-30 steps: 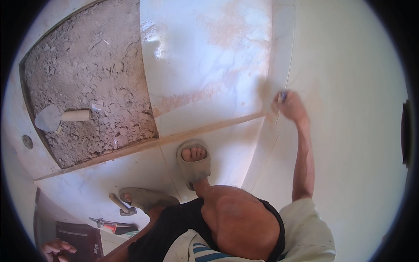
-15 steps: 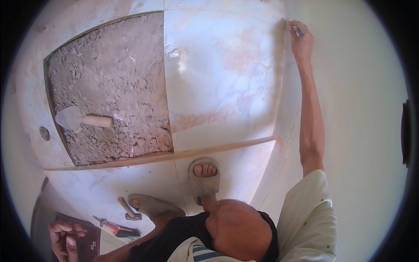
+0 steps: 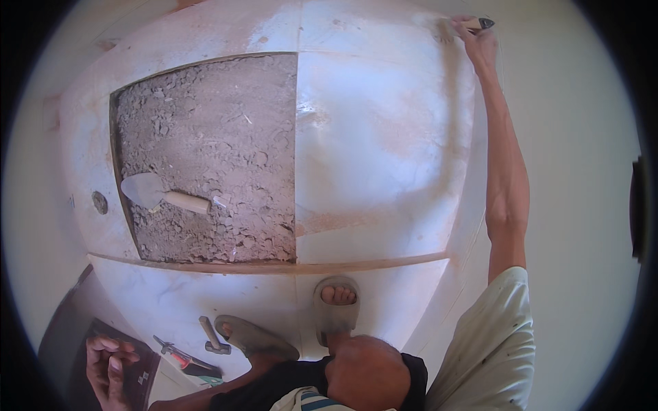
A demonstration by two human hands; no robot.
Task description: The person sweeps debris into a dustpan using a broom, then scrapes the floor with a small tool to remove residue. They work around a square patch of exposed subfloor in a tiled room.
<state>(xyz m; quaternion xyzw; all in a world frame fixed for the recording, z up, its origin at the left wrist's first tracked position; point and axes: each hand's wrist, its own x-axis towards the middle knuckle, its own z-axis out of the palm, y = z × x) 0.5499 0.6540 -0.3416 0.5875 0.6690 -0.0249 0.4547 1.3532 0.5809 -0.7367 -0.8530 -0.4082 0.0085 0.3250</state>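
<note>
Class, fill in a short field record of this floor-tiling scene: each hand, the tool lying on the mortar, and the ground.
Right hand: stretched far out, gripping a small tool at the tile edge by the wall
Left hand: curled, resting on a dark board
Trowel: lying on the mortar bed
Floor: pale marble tiles

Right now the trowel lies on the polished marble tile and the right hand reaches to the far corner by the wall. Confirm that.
Not quite. In the head view the trowel lies on the rough grey mortar bed, not on the marble tile beside it. The rest holds: the right hand reaches to the far corner by the wall.
</note>
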